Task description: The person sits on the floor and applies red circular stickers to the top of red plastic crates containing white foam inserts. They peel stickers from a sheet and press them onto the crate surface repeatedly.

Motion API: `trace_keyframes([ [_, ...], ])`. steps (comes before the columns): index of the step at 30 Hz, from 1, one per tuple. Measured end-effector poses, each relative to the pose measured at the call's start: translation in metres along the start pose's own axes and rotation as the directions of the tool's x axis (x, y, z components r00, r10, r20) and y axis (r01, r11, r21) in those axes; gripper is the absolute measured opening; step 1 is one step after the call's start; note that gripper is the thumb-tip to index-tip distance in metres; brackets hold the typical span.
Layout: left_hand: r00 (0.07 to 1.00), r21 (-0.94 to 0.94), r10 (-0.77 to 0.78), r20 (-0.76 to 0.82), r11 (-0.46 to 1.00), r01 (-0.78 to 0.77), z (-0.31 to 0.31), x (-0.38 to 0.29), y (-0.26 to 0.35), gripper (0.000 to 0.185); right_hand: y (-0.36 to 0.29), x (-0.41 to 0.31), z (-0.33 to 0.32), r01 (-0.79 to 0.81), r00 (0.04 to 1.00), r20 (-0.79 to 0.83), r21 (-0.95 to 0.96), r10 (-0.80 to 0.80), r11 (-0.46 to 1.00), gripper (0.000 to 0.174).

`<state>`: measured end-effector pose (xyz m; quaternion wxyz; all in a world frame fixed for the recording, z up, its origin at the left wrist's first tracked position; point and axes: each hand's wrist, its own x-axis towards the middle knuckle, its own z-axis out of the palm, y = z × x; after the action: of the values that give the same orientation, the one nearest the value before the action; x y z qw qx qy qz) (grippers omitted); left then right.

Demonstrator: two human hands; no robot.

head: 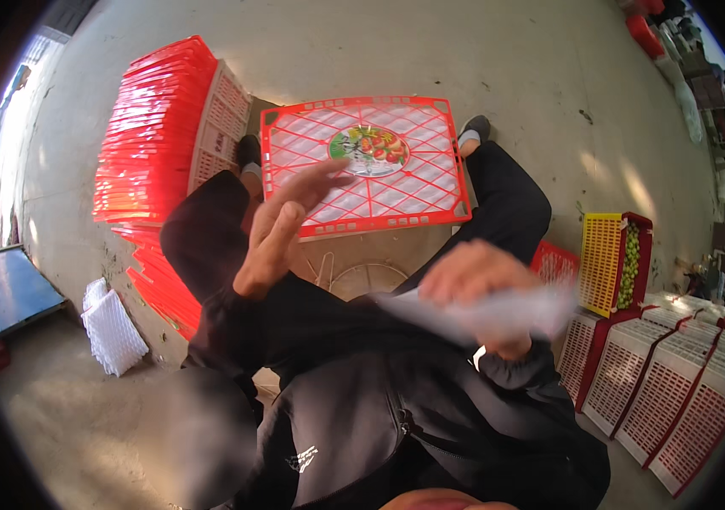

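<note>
Between my knees lies a red lattice lid (369, 224), with an oval fruit label (370, 150) at its middle. White quilted padding (302, 137) shows through the lattice. Over the lid's near left part, my left hand (279, 233) is raised with its fingers apart and nothing in it; whether it touches the lid is unclear. My right hand (474, 277), blurred, grips a thin white sheet (509, 312) in front of my right thigh. Its material cannot be made out through the blur.
Red lids (152, 127) are stacked high at left beside a white crate (222, 121); more red lids (162, 287) lie nearer. White foam netting (114, 331) is on the floor. At right, a yellow crate (598, 264) holds green fruit (629, 268), beside several white crates (656, 382).
</note>
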<state>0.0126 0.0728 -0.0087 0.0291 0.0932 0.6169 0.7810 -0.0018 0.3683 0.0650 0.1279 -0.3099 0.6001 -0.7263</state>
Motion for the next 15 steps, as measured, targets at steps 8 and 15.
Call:
trace_keyframes([
  [8, 0.95, -0.357, -0.301, -0.078, 0.898, 0.255, 0.046, -0.012, 0.033, 0.058, 0.023, 0.013, 0.015, -0.573, 0.805, -0.037, 0.208, 0.592, 0.792, 0.031],
  [15, 0.904, -0.389, -0.352, -0.244, 0.889, 0.241, 0.062, -0.01, 0.043, 0.033, 0.022, 0.03, 0.024, 0.165, 0.872, -0.195, -0.747, -0.449, 0.644, 0.054],
])
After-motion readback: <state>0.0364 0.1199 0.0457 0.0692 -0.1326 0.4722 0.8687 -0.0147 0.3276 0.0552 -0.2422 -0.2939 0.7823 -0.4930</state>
